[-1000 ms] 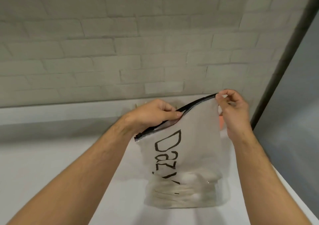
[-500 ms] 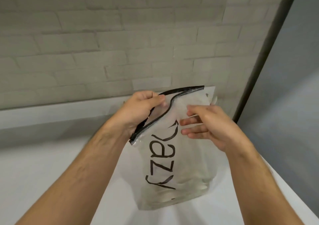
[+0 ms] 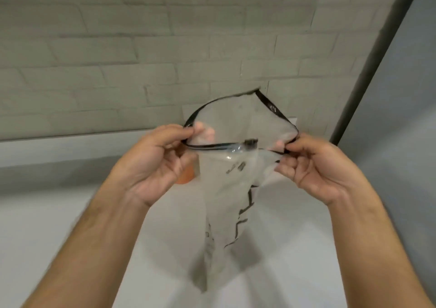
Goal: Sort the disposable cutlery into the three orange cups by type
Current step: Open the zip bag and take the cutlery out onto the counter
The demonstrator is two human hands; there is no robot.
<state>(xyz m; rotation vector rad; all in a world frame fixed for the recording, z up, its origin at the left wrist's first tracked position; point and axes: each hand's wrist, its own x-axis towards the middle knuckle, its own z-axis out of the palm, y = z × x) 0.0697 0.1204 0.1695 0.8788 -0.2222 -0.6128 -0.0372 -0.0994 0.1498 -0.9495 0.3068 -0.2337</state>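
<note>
A clear zip bag (image 3: 226, 203) with a black zipper strip and black handwriting hangs above the white table. Its mouth is pulled wide open. My left hand (image 3: 155, 163) pinches the left side of the bag's rim. My right hand (image 3: 316, 166) pinches the right side of the rim. The zipper slider (image 3: 250, 142) sits on the near edge between my hands. A bit of an orange cup (image 3: 186, 175) shows behind my left hand. The cutlery inside the bag is too blurred to make out.
A white table (image 3: 59, 225) runs up to a grey brick wall (image 3: 141, 48). A dark post (image 3: 377, 55) and a grey panel (image 3: 405, 118) stand at the right.
The bag's mouth went from nearly closed to pulled wide open. My right hand moved from the bag's front to its right rim. The bag is raised and twisted, and the view tilted up.
</note>
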